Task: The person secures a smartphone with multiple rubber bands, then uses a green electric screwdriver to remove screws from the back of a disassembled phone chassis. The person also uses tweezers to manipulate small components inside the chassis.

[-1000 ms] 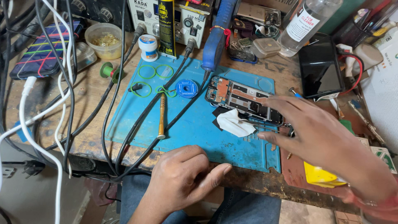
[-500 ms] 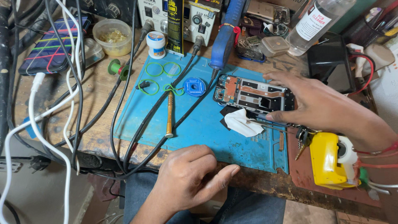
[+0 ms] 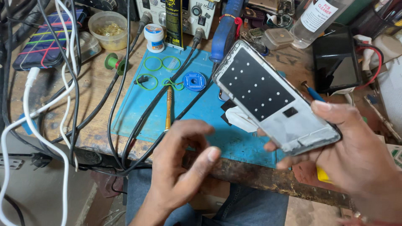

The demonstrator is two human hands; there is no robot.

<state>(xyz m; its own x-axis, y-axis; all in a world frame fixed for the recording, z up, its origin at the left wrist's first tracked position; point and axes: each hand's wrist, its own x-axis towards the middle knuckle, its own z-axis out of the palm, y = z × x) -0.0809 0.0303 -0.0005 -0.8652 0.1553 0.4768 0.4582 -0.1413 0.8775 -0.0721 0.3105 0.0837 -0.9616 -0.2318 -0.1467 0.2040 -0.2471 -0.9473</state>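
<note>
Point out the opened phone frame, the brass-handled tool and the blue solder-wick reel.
Opened phone frame (image 3: 268, 94): head view, black back panel.
Brass-handled tool (image 3: 168, 106): head view, mid-shaft.
Blue solder-wick reel (image 3: 194, 80): head view, top face.

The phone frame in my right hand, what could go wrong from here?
The right hand grips the phone frame by one end only, tilted above the blue mat, so it might slip and drop. The left hand is empty and not supporting it. Black cables crossing the mat could snag the frame when lowered.
</note>
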